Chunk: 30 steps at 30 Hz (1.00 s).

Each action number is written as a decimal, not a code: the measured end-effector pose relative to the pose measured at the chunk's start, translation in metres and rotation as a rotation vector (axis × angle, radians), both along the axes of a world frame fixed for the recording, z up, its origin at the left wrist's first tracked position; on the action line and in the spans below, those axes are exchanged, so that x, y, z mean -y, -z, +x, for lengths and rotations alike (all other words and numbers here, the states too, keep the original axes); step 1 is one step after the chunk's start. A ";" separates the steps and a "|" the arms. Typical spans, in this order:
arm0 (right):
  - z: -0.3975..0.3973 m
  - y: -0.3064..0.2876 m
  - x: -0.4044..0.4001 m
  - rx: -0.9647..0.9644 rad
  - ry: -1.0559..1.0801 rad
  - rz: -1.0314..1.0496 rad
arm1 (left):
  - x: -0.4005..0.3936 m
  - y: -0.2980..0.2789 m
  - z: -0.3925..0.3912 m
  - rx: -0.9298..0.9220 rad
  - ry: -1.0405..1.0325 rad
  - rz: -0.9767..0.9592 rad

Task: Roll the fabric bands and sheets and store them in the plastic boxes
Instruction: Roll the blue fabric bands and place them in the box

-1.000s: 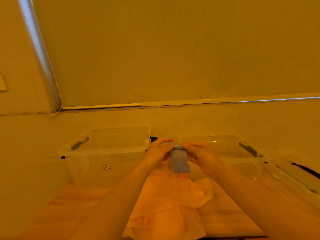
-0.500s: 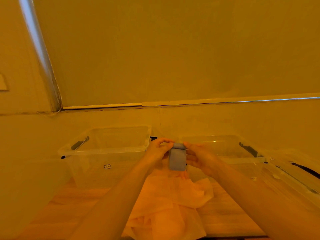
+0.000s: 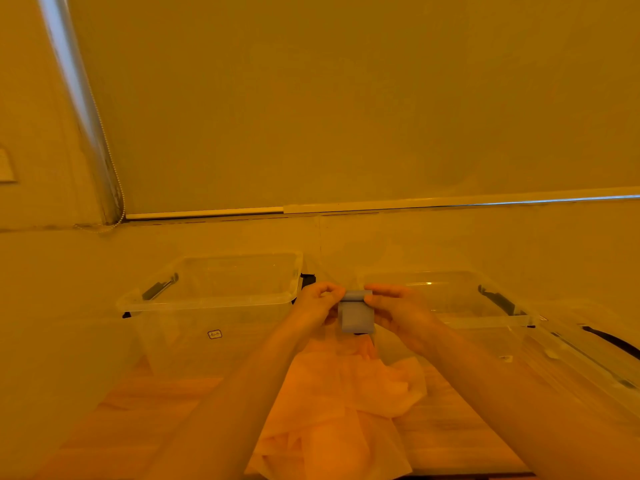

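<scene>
1. Holding a small grey-blue fabric band [image 3: 356, 315] up in the air at dead centre – the left hand [image 3: 317, 306] pinches its rolled top edge from 9 o'clock, the right hand [image 3: 398, 308] from 3 o'clock, fingers of both curled onto it.
2. The top of the band is wound into a tight little roll between the fingertips, with a short flap hanging straight down under it.
3. Two clear plastic boxes sit at the back of the wooden counter [image 3: 145, 410]: the left box [image 3: 214, 306] at about 10 o'clock from the band, the right box [image 3: 460, 306] at about 3 o'clock. Both have dark latches on their ends, and no lid is on either.
4. A crumpled peach-coloured sheet [image 3: 346, 403] lies on the counter at 6 o'clock from the band – between the two forearms, spilling toward the near edge.
5. Another clear plastic piece with a dark handle [image 3: 588, 358] lies at the far right, beside the right box. Can't tell whether it's a lid or a third box.
</scene>
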State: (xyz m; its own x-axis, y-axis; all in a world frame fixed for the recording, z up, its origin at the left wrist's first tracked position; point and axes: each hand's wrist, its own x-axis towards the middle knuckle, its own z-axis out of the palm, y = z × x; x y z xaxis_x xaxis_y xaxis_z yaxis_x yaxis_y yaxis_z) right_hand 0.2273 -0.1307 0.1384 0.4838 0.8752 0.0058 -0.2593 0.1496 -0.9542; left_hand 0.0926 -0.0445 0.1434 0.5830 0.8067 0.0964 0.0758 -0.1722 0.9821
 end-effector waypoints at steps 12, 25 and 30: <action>-0.002 -0.001 0.004 0.030 0.032 -0.041 | 0.005 0.001 -0.002 0.005 0.006 0.030; -0.004 -0.002 0.006 0.042 0.022 -0.020 | 0.008 0.000 -0.004 -0.021 0.017 0.017; -0.004 -0.003 0.009 0.067 0.078 -0.028 | 0.010 -0.001 -0.003 -0.027 0.029 -0.008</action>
State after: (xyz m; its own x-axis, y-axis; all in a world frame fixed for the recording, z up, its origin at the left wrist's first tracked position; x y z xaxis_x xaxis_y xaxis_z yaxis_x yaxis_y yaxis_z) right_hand 0.2232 -0.1392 0.1415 0.5494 0.8354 0.0160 -0.1837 0.1395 -0.9730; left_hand 0.0896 -0.0545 0.1447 0.6080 0.7904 0.0742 0.0971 -0.1668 0.9812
